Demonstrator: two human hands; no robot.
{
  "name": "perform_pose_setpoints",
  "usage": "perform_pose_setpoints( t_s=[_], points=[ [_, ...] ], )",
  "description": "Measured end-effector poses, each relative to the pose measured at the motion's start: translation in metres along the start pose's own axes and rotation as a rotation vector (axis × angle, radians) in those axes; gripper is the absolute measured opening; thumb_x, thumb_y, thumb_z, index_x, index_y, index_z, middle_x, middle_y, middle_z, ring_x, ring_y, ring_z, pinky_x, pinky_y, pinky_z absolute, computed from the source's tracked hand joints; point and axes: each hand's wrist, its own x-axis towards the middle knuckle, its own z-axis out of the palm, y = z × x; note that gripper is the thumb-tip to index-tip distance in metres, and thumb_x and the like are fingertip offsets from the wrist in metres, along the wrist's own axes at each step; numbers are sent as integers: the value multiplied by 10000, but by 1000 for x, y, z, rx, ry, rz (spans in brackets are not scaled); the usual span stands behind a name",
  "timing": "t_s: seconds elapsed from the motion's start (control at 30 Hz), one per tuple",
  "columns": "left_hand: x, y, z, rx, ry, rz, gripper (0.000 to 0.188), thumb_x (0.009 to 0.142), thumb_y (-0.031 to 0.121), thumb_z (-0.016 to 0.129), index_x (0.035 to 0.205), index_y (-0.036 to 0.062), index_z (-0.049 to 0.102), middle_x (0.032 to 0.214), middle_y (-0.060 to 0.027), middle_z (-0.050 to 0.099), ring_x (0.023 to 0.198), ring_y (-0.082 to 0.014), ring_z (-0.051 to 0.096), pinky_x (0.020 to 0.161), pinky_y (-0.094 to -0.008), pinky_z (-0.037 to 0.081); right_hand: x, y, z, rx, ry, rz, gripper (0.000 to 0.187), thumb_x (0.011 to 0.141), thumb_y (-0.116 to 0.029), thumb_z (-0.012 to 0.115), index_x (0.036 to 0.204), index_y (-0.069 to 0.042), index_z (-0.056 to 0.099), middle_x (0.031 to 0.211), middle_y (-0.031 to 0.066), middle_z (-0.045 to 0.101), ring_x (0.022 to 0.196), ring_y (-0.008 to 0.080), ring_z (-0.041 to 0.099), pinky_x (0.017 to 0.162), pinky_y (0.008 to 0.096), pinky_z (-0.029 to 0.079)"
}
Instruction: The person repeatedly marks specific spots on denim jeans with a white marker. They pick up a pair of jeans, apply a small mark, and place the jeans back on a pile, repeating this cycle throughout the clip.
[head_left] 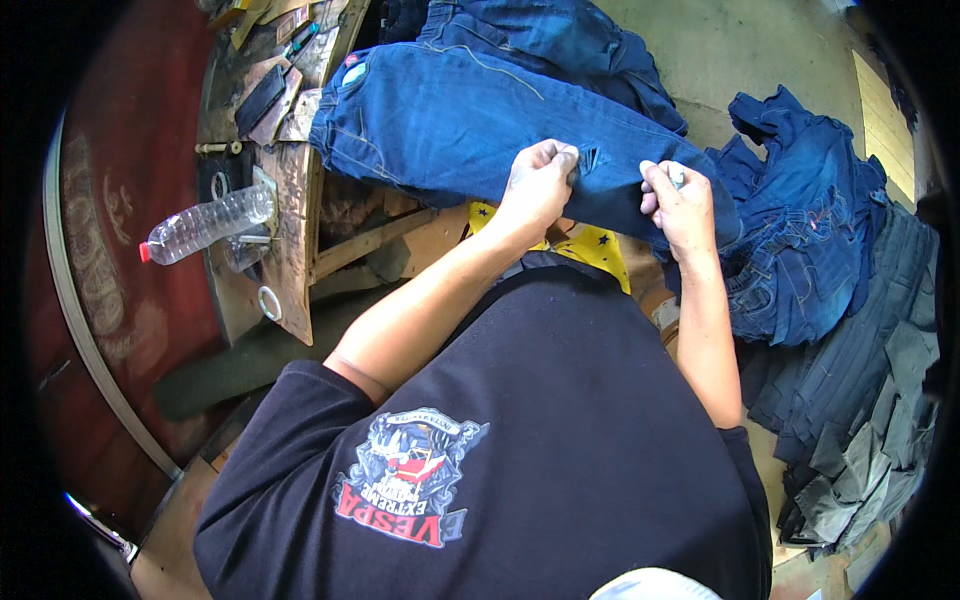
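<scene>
A pair of blue jeans (450, 115) with an elastic-looking waist lies stretched across in front of me, over the edge of the wooden bench and across my lap. Its leg has a small frayed tear (591, 160). Just left of that tear, my left hand (538, 187) is closed in a pinch at the denim. My right hand (682, 208) is held over the leg to the right of the tear, its fingers curled together. Something small and pale (677, 176) shows between those fingers, too small to name.
On the left, the worn wooden bench (295, 215) carries a dark phone-like slab (261, 101), a clear plastic bottle (205, 225) with a red cap and a tape roll (268, 302). More blue jeans (800, 240) and dark folded garments (850, 390) are piled at right. Yellow star-patterned cloth (595, 258) shows below.
</scene>
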Motion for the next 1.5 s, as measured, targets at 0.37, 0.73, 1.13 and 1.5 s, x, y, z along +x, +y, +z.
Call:
perform_pose_setpoints(
  t_s=[0.37,0.73,1.13,1.5],
  points=[
    [-1,-17,-1,247,-14,132,276,1068,243,633,980,-6,712,685,5,566,586,-87,529,524,-310,476,-14,14,3,-85,-16,-237,366,1057,-227,747,747,-45,680,622,-7,643,562,53,541,543,264,407],
    [6,-26,-1,315,-78,244,273,1046,239,644,954,-8,715,689,6,577,624,-79,524,566,-318,447,-21,15,2,-54,-34,-250,361,1058,-222,757,750,-47,690,639,-22,652,609,41,558,589,260,422],
    [-13,-16,-23,79,-163,23,163,1108,214,608,1014,92,660,710,73,492,500,-33,351,463,-265,249,-20,22,-1,-6,-60,-261,346,1050,-227,777,766,-48,696,652,-19,664,609,48,571,595,256,431],
    [-24,-31,-44,-58,-225,6,225,1147,217,557,1019,56,648,796,-28,649,494,-66,434,479,-274,360,-22,24,-2,-57,-92,-271,341,1043,-234,791,763,-62,703,648,-31,666,577,33,530,552,252,389]
  ],
)
